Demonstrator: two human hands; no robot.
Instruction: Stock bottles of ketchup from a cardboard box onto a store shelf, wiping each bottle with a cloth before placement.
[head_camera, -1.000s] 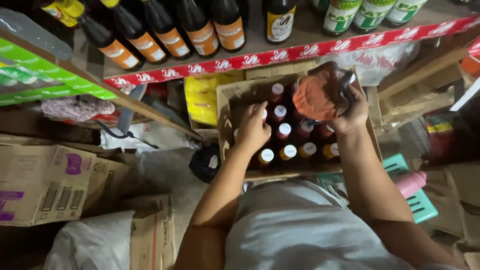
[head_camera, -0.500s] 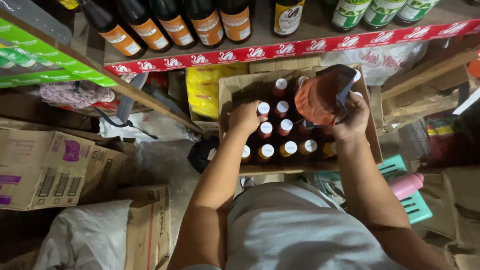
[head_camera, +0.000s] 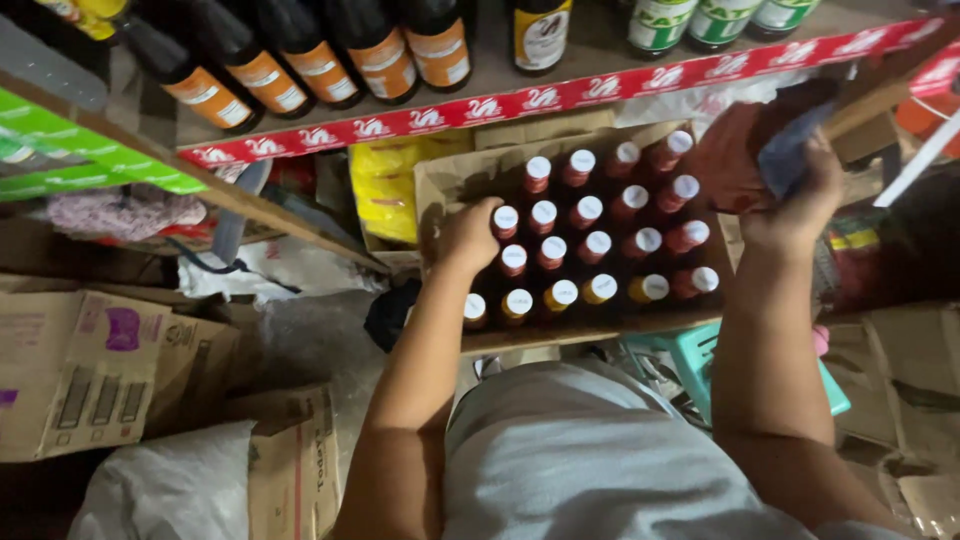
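White-capped sauce bottles (head_camera: 590, 240) fill an open brown cardboard box (head_camera: 445, 180). Left hand (head_camera: 470, 232) closes its grip on a near-left bottle; right hand (head_camera: 795, 205) grips a reddish-brown cloth (head_camera: 725, 155) at the far right.

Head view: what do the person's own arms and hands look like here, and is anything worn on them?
Both arms are bare from the upper arm down: no sleeves over the forearms, no gloves. The left hand and right hand show no ring, watch or bracelet that can be made out. A light grey shirt covers the body between the arms.
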